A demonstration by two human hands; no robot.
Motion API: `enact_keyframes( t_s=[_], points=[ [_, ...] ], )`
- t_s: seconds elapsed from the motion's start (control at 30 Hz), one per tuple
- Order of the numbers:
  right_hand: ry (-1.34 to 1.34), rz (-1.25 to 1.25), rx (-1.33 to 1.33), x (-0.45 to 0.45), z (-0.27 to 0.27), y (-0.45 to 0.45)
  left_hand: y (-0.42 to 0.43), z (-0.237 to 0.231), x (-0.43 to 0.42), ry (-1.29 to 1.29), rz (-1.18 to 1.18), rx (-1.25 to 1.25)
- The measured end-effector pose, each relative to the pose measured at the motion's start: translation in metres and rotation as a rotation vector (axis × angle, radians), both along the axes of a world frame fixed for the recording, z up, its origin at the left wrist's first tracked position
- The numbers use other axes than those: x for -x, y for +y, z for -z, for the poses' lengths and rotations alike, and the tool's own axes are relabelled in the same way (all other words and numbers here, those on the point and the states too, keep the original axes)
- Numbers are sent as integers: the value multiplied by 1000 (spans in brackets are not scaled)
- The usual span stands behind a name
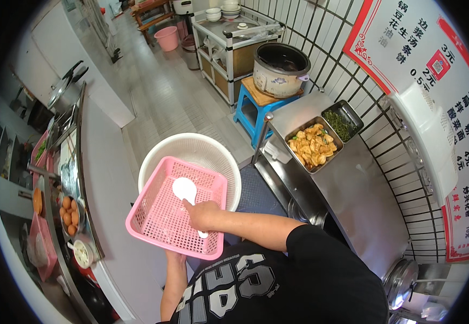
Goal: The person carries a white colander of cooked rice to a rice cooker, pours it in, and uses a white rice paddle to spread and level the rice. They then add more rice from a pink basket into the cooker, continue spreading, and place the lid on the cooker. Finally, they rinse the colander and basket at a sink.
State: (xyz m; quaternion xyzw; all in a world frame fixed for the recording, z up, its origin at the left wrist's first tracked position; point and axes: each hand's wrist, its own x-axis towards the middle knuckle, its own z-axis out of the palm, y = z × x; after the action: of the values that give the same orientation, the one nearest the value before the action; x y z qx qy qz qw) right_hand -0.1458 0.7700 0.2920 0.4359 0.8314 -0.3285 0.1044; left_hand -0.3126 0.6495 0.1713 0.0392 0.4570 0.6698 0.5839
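A rectangular pink plastic basket (157, 210) with a perforated bottom is held tilted in front of my body. My left hand (175, 256) grips it at the near rim, most of the fingers hidden beneath. Inside the basket lies a white plastic rice paddle (184, 188), its round blade pointing away from me. My right hand (202, 214) is over the paddle's handle, a finger extended along it towards the blade; the handle's end comes out below the hand. Behind and partly under the basket is a large round white plastic colander (230, 166).
On the right, a steel counter (364, 190) bears a tray of yellow-brown food pieces (313, 146) and a dark tray of chopped greens (337, 125). Beyond, a large pot (277, 83) stands on a blue stool (244, 109). At left are a bowl of eggs (71, 214) and a white tub (83, 254).
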Motion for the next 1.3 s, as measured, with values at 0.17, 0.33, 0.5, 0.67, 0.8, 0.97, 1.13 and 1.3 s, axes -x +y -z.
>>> enact_keyframes(
  t_s=[0.17,0.33,0.5,0.67,0.8,0.97,1.13,1.3],
  points=[
    [321,299,6,-2,-6,33,52,-1,30,197,150,10],
    [617,612,-250,-68,-40,29,99,19,10,-53,762,-80],
    [668,1080,66,-134,-48,-8,106,-7,26,139,494,-157],
    [763,1147,274,-111,-24,-11,59,14,3,-92,161,-99],
    [793,672,441,6,-47,-11,4,40,25,-74,155,170],
    [746,238,639,173,-108,-29,-36,18,75,135,-8,193],
    [899,126,549,315,-138,-34,-42,15,123,72,-91,147],
    [899,230,423,424,-112,5,-37,19,164,-1,-83,70]
  ],
)
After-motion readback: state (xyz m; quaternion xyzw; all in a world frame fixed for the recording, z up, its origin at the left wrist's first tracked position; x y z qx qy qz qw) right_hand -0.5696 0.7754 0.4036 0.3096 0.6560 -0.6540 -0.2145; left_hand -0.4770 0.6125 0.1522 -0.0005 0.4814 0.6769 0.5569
